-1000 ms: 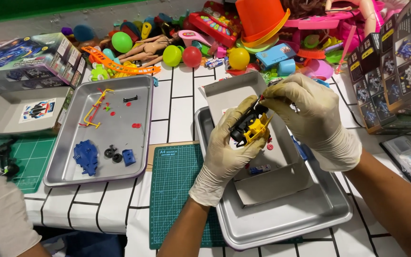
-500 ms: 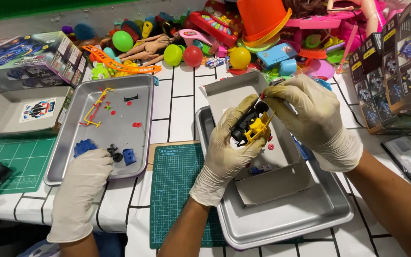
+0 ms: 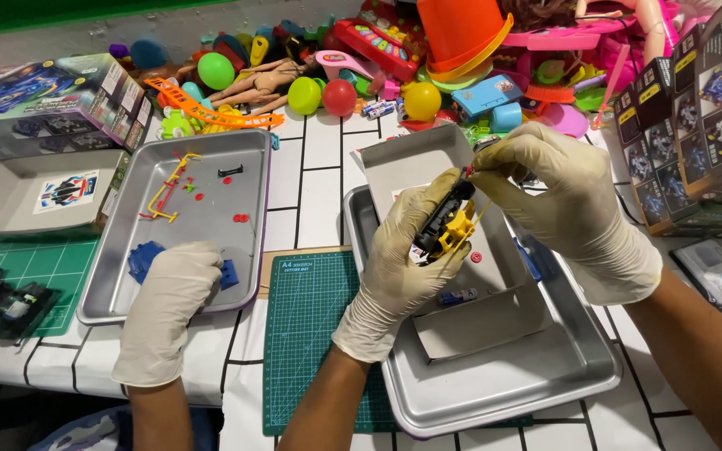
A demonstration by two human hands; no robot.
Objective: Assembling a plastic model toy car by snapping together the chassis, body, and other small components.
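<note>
Above a steel tray (image 3: 495, 392) on a tiled table (image 3: 319, 167), two gloved hands hold one small black-and-yellow toy car (image 3: 446, 224). Its long axis runs diagonally, the upper end pointing up and right, away from the person. The left hand (image 3: 399, 267) has its fingers clamped around the car from below. The right hand (image 3: 566, 200) pinches the car's upper end, fingertips together. A cardboard insert (image 3: 461, 326) lies in the tray beneath. A second tray (image 3: 110, 292) at left holds yellow, red, black and blue parts; a co-worker's gloved hand (image 3: 169, 292) rests over the blue ones. Two green mats (image 3: 311, 334) are visible.
</note>
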